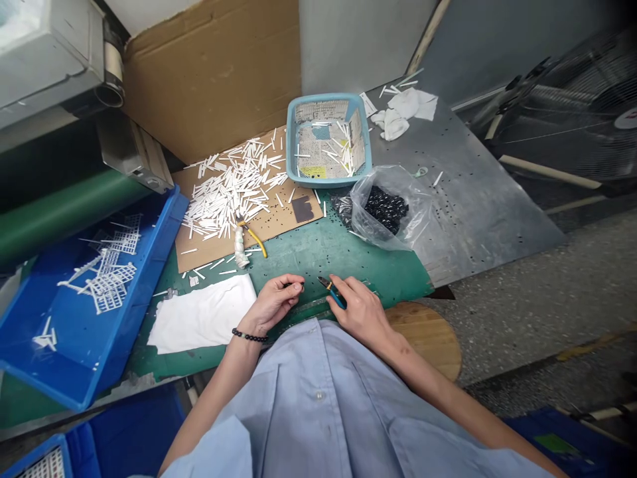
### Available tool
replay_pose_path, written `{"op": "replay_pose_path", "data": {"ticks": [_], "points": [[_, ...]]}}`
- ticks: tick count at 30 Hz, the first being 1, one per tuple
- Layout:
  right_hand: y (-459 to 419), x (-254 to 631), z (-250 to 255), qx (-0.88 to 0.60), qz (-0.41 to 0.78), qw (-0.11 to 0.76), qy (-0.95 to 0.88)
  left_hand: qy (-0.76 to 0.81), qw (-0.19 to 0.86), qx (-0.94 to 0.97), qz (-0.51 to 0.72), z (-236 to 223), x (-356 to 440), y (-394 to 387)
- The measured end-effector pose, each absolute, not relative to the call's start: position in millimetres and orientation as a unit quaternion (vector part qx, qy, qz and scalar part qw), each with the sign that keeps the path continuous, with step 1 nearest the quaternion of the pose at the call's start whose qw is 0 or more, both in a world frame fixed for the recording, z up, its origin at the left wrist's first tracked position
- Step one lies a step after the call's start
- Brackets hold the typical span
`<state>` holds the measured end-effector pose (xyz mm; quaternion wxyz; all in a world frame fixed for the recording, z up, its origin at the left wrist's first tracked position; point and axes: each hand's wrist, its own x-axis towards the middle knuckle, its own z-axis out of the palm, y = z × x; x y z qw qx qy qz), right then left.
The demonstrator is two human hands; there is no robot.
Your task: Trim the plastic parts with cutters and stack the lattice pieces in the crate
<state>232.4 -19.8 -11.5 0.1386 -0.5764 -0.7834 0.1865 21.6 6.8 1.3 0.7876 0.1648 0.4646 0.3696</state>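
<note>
My left hand (279, 300) is pinched closed near the table's front edge, with a tiny dark piece (301, 285) at its fingertips. Its exact kind is too small to make out. To its right, my right hand (362, 309) is wrapped round blue-handled cutting pliers (334, 293), their jaws pointing toward my left hand. A clear plastic bag (421, 211) full of small shiny black pieces (382, 209) lies just beyond. Farther left, many thin white sticks (223, 196) are heaped on a flat cardboard sheet (219, 251). A folded white cloth (202, 315) rests beside my left forearm.
A light-blue basket (329, 180) lined with newspaper holds some white sticks. Yellow-handled pliers (256, 240) lie at the cardboard's edge. A blue crate (54, 378) with white plastic lattices stands left. White gloves (395, 119) lie at the back, and a large fan (572, 126) stands right.
</note>
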Motion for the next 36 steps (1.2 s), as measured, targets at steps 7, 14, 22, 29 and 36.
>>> {"op": "replay_pose_path", "data": {"ticks": [7, 14, 22, 29, 36], "points": [[2.8, 243.5, -12.5, -0.602, 0.113, 0.169, -0.772, 0.410, 0.824, 0.067, 0.386, -0.9, 25.1, 13.9], [-0.6, 262.6, 3.1, -0.586, 0.129, 0.264, -0.755, 0.418, 0.812, 0.147, 0.379, 35.4, 86.4, 71.0], [-27.6, 293.5, -6.9, -0.612, 0.110, 0.309, -0.720, 0.366, 0.672, 0.499, 0.407, 57.6, 196.5, 170.0], [-32.7, 317.0, -14.5, -0.625, 0.096, 0.324, -0.703, 0.377, 0.644, 0.505, 0.435, 30.8, 206.8, 174.4], [-11.8, 326.4, -13.5, -0.577, 0.118, 0.322, -0.741, 0.417, 0.552, 0.609, 0.388, 42.4, 206.8, 168.5]]}}
